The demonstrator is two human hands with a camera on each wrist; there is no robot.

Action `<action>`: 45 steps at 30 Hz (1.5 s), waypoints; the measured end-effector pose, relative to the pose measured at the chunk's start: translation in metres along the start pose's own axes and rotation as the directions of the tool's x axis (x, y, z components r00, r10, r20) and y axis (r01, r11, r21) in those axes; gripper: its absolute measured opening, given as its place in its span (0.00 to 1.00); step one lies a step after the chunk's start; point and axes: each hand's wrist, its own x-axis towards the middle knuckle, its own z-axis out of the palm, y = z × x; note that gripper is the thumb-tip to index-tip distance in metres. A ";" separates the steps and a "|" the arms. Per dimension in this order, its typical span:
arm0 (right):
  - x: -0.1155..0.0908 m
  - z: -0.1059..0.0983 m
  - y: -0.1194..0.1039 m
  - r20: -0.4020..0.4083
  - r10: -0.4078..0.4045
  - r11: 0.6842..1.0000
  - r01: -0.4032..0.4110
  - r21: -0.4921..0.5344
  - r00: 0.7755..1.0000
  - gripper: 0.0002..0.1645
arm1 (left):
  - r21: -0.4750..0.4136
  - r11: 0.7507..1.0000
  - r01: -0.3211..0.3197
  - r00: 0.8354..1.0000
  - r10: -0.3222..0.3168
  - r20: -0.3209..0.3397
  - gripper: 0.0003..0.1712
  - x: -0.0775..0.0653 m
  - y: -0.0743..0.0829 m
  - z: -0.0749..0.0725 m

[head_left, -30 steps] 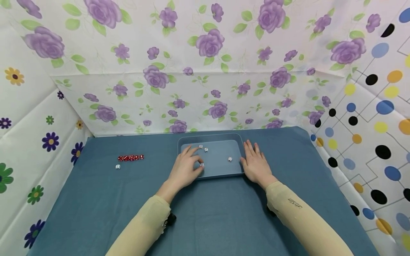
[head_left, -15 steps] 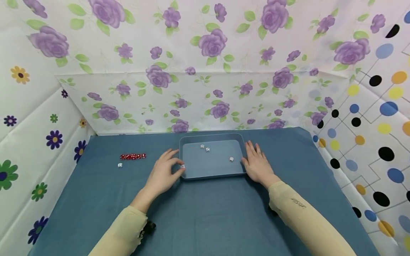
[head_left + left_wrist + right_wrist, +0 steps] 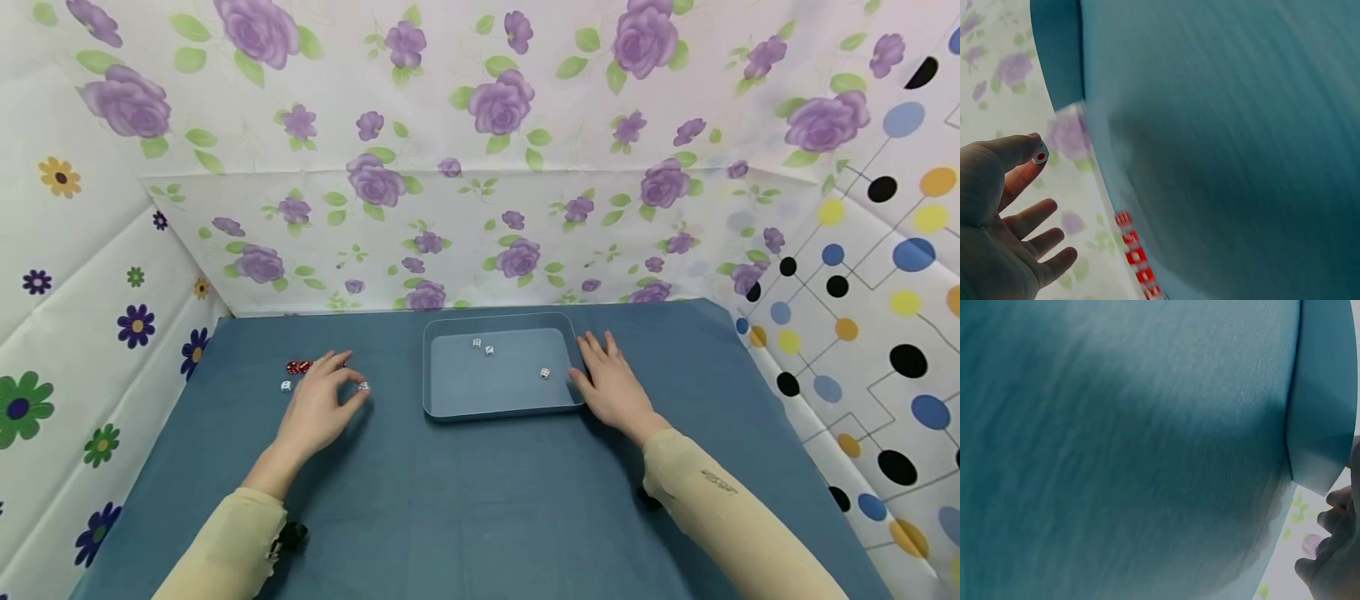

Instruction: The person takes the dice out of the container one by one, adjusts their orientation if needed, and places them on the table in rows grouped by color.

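Between thumb and index finger my left hand (image 3: pixel 318 408) pinches a white die (image 3: pixel 363 386), held over the cloth left of the tray. In the left wrist view a red dot shows on that die (image 3: pixel 1040 154), and the other fingers are spread. Beyond this hand runs a row of red dice (image 3: pixel 300 367), partly hidden by it. Another white die (image 3: pixel 286 386) lies on the cloth in front of the row. My right hand (image 3: pixel 617 385) rests with straight fingers along the right side of the blue tray (image 3: pixel 502 410). Inside the tray lie three white dice (image 3: pixel 545 373).
A blue cloth (image 3: pixel 480 500) covers the table. Behind it hangs a flowered sheet (image 3: pixel 450 217). Patterned sheets close off the left and right sides.
My left hand has carried a white die out of the tray, leftward to near the red row. The right hand stays at the tray's right side.
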 end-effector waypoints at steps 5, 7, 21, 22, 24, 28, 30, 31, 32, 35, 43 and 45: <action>-0.005 -0.001 0.004 0.031 -0.028 0.999 0.029 -0.027 0.999 0.43 | 0.019 0.999 0.034 0.999 -0.035 0.001 0.08 -0.007 -0.019 -0.012; -0.008 -0.001 0.005 0.041 -0.042 0.998 0.043 -0.045 0.998 0.43 | 0.021 0.999 0.049 0.999 -0.049 0.006 0.08 -0.009 -0.026 -0.015; -0.013 0.003 0.008 0.028 -0.051 0.997 0.052 -0.056 0.998 0.46 | 0.057 0.995 0.087 0.996 -0.089 0.020 0.10 -0.014 -0.072 -0.031; -0.013 0.003 0.008 0.028 -0.051 0.997 0.053 -0.058 0.998 0.46 | 0.065 0.994 0.090 0.995 -0.092 0.025 0.10 -0.014 -0.074 -0.032; -0.013 0.004 0.008 0.026 -0.050 0.997 0.051 -0.062 0.998 0.46 | 0.086 0.992 0.090 0.995 -0.094 0.038 0.10 -0.012 -0.079 -0.033; -0.014 0.004 0.007 0.017 -0.048 0.997 0.049 -0.067 0.999 0.46 | 0.136 0.987 0.085 0.993 -0.095 0.067 0.10 -0.008 -0.088 -0.035; -0.014 0.005 0.006 0.014 -0.044 0.997 0.045 -0.068 0.999 0.46 | 0.159 0.984 0.081 0.993 -0.093 0.075 0.10 -0.006 -0.093 -0.036; -0.014 0.005 0.005 0.012 -0.042 0.997 0.043 -0.070 0.999 0.45 | 0.167 0.983 0.079 0.993 -0.093 0.079 0.10 -0.005 -0.095 -0.037; -0.014 0.005 0.005 0.010 -0.041 0.997 0.041 -0.070 0.999 0.45 | 0.170 0.982 0.078 0.992 -0.093 0.083 0.10 -0.004 -0.096 -0.038; -0.014 0.006 0.003 0.010 -0.034 0.997 0.035 -0.075 0.999 0.44 | 0.177 0.981 0.081 0.991 -0.098 0.089 0.10 -0.002 -0.100 -0.039; -0.014 0.006 -0.001 0.024 -0.030 0.993 0.033 -0.111 0.999 0.43 | 0.180 0.976 0.121 0.981 -0.145 0.130 0.13 0.002 -0.105 -0.042; -0.014 0.006 -0.002 0.025 -0.029 0.992 0.032 -0.121 0.999 0.43 | 0.189 0.974 0.125 0.978 -0.153 0.140 0.13 0.003 -0.106 -0.042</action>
